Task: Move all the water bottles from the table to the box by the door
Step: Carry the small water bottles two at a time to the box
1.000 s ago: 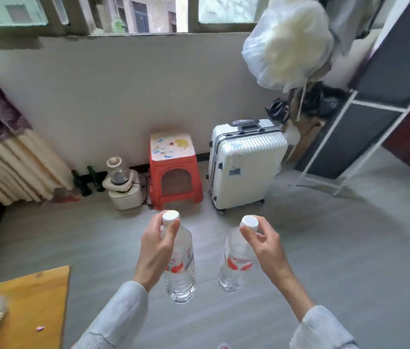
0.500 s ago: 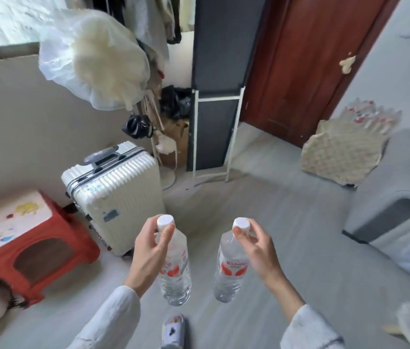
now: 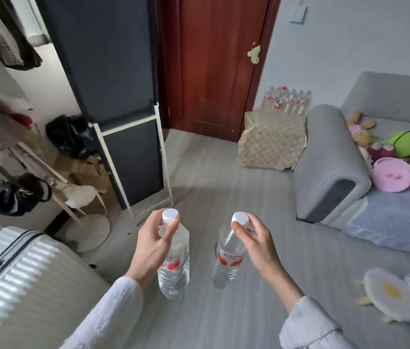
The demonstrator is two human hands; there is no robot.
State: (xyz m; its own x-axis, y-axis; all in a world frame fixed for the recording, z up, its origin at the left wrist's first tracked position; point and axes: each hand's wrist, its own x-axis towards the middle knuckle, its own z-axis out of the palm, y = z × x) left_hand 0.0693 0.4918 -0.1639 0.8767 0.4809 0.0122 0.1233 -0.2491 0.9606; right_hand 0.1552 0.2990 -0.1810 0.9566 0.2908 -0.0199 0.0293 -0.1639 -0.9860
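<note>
View has swung from suitcase to door [image 3: 214,61]; box [image 3: 273,139] at one o'clock; left hand [image 3: 152,248] and right hand [image 3: 256,244] each clasp a bottle neck, left bottle [image 3: 175,265], right bottle [image 3: 227,258]; delivery nears.

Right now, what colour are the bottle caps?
White, both caps; head view shows them clearly.

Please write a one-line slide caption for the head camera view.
Left hand and right hand each carry a water bottle toward the box beside the door.
</note>
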